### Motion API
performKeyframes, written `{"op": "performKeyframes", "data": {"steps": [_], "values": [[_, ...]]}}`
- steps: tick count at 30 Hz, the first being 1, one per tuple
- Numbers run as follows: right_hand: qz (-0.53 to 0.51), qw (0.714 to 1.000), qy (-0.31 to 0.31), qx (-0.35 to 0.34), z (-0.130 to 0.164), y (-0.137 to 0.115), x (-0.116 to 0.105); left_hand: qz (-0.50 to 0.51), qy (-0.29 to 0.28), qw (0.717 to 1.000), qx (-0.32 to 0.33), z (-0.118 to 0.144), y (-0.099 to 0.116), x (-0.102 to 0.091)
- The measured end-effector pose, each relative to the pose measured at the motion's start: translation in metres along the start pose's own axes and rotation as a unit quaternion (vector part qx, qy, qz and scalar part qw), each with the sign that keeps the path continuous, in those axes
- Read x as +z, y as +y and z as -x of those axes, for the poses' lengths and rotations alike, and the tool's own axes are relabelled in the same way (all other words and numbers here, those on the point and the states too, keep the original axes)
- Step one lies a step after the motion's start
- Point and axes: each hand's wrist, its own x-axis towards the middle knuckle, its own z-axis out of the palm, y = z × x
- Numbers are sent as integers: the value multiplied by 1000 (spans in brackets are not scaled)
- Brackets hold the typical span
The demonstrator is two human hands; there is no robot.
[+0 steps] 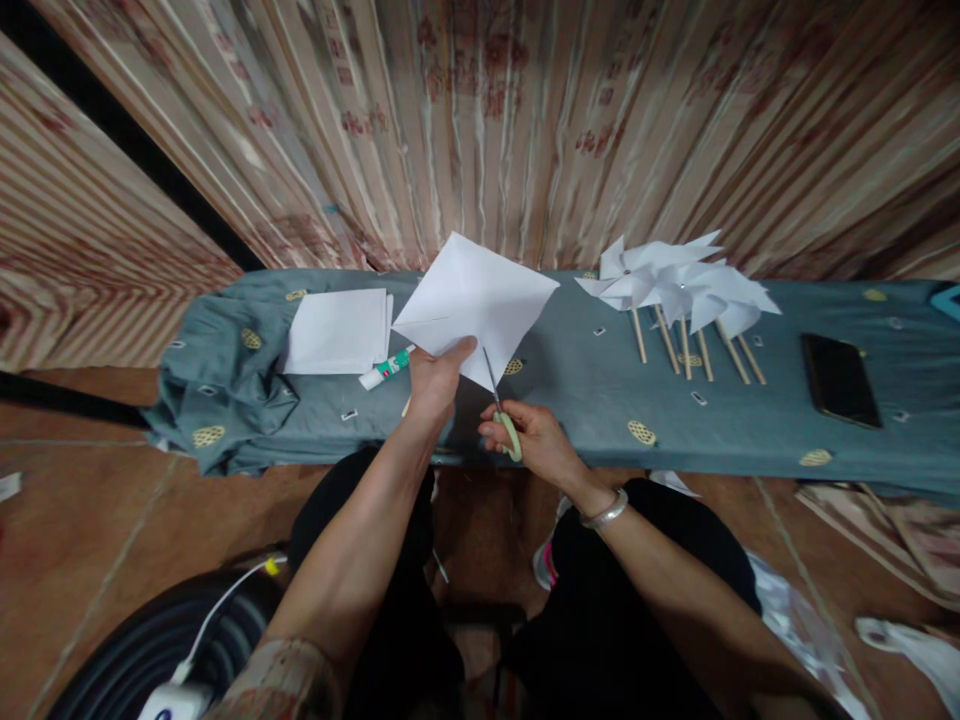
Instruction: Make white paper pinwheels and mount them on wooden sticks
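Note:
My left hand (pixel 437 378) grips a square white sheet of paper (pixel 480 290) near its lower corner, with the thumb on top. A slit runs in from the sheet's left corner. In my right hand (pixel 536 440) is a pair of scissors (pixel 508 432) with pale green handles. Their blades point up and away from me and meet the sheet's lower right edge, just right of my left thumb. Beside my left hand lies a green and white glue stick (pixel 387 367). The fingers under the paper are hidden.
A stack of white paper (pixel 337 332) lies at the left on the cloth-covered bench (pixel 600 400). Several white paper pinwheels (pixel 679 285) on wooden sticks lie to the right, then a black phone (pixel 841 380). A pleated curtain (pixel 480 130) hangs behind the bench.

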Motion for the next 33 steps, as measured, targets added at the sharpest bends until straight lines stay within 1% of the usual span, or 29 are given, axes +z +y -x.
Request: {"op": "performKeyframes", "data": {"steps": [4, 8, 19, 27, 33], "values": [[-4, 1000, 0, 0, 0, 2, 0, -7, 6, 1000, 1, 0, -2, -1], [4, 1000, -1, 2, 0, 1, -2, -23, 12, 1000, -13, 1, -4, -2], [9, 1000, 13, 5, 0, -7, -2, -13, 9, 1000, -26, 1, -5, -2], [4, 1000, 11, -6, -1, 0, -2, -17, 3, 999, -27, 3, -3, -2], [12, 1000, 18, 5, -1, -2, -4, -37, 1, 999, -39, 6, -3, -1]]}}
